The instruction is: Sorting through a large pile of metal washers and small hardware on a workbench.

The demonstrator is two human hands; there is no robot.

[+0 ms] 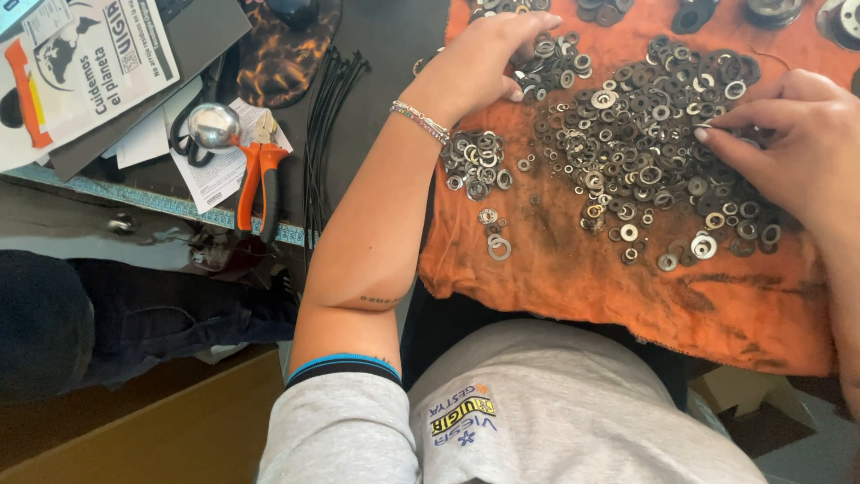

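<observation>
An orange cloth covers the dark table and carries a wide heap of metal washers. My left hand reaches over the cloth's left part, fingers bent down onto a smaller pile of washers. A separate small cluster of washers lies under my left wrist, which wears a beaded bracelet. My right hand rests on the right edge of the big heap, fingertips pinched together on a washer.
Orange-handled pliers and a shiny metal ball lie at the left on papers. A bundle of black cable ties lies beside my forearm. Larger dark metal parts sit along the cloth's far edge.
</observation>
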